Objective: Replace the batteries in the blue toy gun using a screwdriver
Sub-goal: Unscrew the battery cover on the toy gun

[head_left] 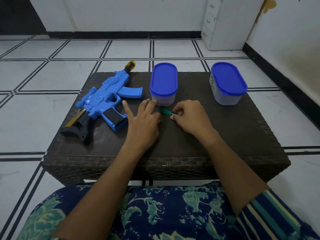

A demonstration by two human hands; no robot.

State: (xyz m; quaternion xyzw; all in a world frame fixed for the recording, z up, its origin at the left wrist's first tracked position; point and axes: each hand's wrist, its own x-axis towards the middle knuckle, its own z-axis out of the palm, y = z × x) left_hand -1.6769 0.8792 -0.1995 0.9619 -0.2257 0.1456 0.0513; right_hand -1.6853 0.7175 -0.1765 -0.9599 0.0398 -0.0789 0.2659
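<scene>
The right hand (190,116) is curled over the green screwdriver (167,112), pinching its handle low on the counter (225,135). Shaft and tip are buried under those fingers, can't make them out. The left hand (144,118) lies spread, one fingertip up against the nearer blue-lidded tub (163,84). The blue toy gun (103,99) lies flat at the counter's left, muzzle poking past the far edge. A second tub (227,84) stands well right, contents unclear.

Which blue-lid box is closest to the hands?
The clear plastic blue-lidded box beside the blue toy gun, by the left hand. The other box sits far right.
</scene>
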